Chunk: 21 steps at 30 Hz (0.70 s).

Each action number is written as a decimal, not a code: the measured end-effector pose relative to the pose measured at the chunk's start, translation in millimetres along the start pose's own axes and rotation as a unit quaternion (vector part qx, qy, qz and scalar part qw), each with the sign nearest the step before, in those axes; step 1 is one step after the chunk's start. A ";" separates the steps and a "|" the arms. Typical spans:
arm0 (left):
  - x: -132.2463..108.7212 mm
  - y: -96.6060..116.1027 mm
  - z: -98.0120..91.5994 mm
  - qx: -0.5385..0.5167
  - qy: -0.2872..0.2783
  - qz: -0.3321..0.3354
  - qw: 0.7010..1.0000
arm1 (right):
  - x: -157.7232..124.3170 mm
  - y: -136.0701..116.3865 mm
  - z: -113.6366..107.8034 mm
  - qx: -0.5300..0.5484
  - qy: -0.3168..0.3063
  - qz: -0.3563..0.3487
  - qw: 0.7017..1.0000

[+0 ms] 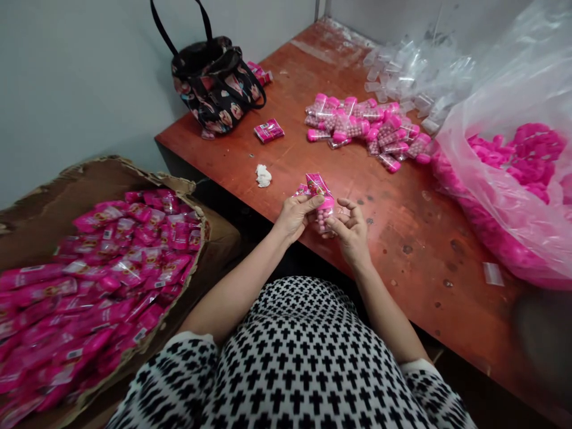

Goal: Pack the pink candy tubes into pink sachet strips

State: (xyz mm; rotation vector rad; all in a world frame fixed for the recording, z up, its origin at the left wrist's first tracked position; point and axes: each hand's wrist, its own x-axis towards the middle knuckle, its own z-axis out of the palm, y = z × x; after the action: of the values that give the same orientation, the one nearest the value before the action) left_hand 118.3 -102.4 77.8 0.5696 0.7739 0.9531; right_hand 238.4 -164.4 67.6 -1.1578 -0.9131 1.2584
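Just over the table's near edge, my left hand (297, 215) pinches the pink-capped end of a small clear bottle of pink balls (325, 221). A printed pink wrapper (316, 183) stands up at that cap, by my left thumb. My right hand (353, 231) grips the bottle's clear end between thumb and fingers, the index finger raised. Behind my left fingers, another bit of printed pink wrapping (302, 190) shows on the table. Many similar filled bottles (357, 122) with pink caps lie heaped farther back.
At left, a cardboard box (199, 235) holds many pink wrapped packs (120, 262). A flowered handbag (217, 89), a stack of pink wrappers (269, 131) and crumpled white tissue (263, 176) lie on the table (402, 208). Clear empty tubes (415, 74) and a plastic bag (465, 119) of pink caps (531, 155) are right.
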 end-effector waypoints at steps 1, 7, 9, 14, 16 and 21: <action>0.5 0.8 -0.4 0.007 -0.003 0.009 1.000 | 0.3 -0.4 0.7 0.006 0.001 0.003 1.000; 0.9 1.0 1.4 -0.002 0.023 0.049 0.999 | -1.4 -1.5 6.5 -0.048 0.034 -0.035 0.998; 0.2 1.4 2.4 0.003 0.020 0.038 0.999 | -1.0 -2.1 6.6 -0.043 0.019 -0.012 0.999; 0.3 7.4 0.1 -0.033 0.058 0.031 0.997 | -1.8 -4.5 -3.1 -0.029 0.011 0.021 0.999; 1.1 10.0 -3.7 -0.044 0.085 0.030 0.995 | -3.3 -8.6 -15.4 -0.076 0.023 0.030 0.996; 1.1 7.5 -10.5 -0.045 0.101 0.005 0.994 | -0.4 -25.9 -57.2 -0.415 0.046 0.067 0.906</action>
State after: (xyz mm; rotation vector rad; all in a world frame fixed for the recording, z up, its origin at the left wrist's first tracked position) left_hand 106.6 -96.9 76.5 0.4024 0.9042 1.0614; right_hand 299.4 -171.3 80.6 -1.9522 -1.3727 0.9042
